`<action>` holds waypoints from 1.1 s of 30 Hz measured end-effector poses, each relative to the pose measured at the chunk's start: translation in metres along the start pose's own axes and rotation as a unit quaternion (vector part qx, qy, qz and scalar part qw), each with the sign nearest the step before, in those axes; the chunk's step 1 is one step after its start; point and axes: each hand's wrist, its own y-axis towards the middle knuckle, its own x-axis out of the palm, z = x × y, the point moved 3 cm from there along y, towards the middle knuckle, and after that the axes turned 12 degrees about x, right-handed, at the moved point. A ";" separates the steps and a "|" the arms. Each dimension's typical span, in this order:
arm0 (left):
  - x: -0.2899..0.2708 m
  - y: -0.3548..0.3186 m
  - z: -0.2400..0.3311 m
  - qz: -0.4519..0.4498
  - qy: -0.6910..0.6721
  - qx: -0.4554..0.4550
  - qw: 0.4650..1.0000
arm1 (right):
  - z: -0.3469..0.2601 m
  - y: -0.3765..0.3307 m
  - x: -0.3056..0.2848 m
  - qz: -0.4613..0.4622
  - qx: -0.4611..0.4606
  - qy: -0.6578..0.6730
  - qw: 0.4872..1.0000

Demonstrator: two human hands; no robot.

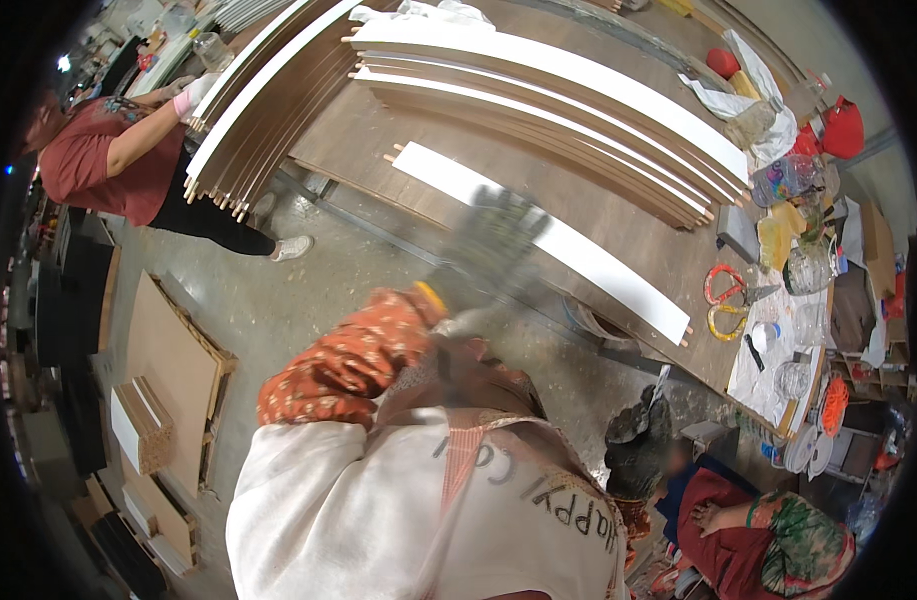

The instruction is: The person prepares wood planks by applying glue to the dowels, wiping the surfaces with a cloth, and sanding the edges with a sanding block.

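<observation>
Left hand [494, 240] in a grey speckled glove, blurred in mid-air above the near edge of the brown bench [379, 140], just over the single white strip [549, 240] lying flat and diagonal on it; grip apparently spread and holding nothing, though blur leaves that unsure. Orange patterned sleeve [354, 365] running from the glove back to a white apron [379, 510]. Right hand [639, 450] in a dark glove, low at the right beside the bench edge, near grey floor; state of its grip impossible to tell.

Behind the single strip, a stack of long white-faced curved boards [579, 100] with wooden dowels poking from the ends, spread across the middle of the bench. Farther left, a second bundle of boards [259, 110] set on edge, overhanging the bench corner, with another person in a red shirt [99, 160] gripping its far end with gloved hands.

Along the right end of the bench, clutter: red-and-yellow-handled scissors [729, 300], clear plastic bottles [809, 265], a grey block [739, 232], white cloth [759, 110], red bags [841, 128].

On the concrete floor [309, 290] at left, a flat brown board on a pallet [174, 370] and short offcuts [139, 425]. At lower right, a seated person in a green patterned garment [799, 540], bare foot on red cloth, close beside the dark-gloved hand.
</observation>
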 end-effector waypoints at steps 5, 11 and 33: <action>-0.025 -0.117 -0.108 0.061 0.034 -0.347 0.935 | 0.010 -0.003 -0.014 0.063 0.043 0.014 0.997; -0.065 -0.075 -0.084 0.216 -0.044 -0.138 0.966 | 0.023 0.014 0.034 -0.004 0.031 -0.001 1.000; -0.058 -0.041 -0.021 -0.083 -0.650 0.137 0.743 | 0.102 0.081 0.168 0.054 -0.076 -0.292 0.952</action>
